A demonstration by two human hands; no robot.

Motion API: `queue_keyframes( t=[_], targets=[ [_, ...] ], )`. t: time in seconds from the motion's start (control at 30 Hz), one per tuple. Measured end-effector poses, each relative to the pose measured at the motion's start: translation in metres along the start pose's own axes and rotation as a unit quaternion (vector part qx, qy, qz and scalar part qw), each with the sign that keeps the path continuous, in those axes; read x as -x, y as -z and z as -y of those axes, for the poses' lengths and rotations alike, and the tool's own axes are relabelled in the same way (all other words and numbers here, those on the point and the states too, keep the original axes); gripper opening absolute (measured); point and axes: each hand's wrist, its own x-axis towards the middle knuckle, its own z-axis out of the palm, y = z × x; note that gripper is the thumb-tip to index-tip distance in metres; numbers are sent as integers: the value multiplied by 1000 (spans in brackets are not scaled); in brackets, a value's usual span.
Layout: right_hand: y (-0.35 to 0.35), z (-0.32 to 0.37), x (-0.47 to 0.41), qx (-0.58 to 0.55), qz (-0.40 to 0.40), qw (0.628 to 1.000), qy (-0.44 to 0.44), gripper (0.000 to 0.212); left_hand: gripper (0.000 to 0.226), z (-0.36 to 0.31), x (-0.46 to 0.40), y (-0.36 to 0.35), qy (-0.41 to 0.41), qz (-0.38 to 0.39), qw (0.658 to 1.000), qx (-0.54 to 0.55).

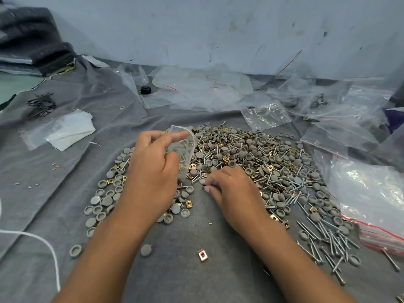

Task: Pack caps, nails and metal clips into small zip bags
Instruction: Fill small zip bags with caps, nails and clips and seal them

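A wide heap [251,162] of grey round caps, silver nails and brass-coloured metal clips lies on the grey cloth. My left hand [153,171] holds a small clear zip bag [183,147] upright over the heap's left side, with the forefinger stretched along its mouth; nails and caps show inside the bag. My right hand [229,189] lies palm down at the heap's near edge, its fingertips pinching at small pieces there. A single metal clip [202,254] and a lone cap [146,250] lie apart on the cloth near me.
A stack of empty zip bags with red strips [376,215] sits at the right. More loose clear bags [218,88] cover the back by the wall. A white folded bag [67,130] and black wire clips [41,106] lie at the left. A white cord [43,241] curves at the near left.
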Motion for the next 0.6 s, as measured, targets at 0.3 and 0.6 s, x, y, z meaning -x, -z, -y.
queue_keyframes(
  t=[0.3, 0.6],
  targets=[
    [4, 26, 14, -79, 139, 985, 73, 4, 48, 1, 0, 2, -3, 0, 1000, -3],
    [-3, 26, 12, -32, 113, 984, 136, 11, 48, 0, 1, -1, -5, 20, 1000, -5]
  ],
)
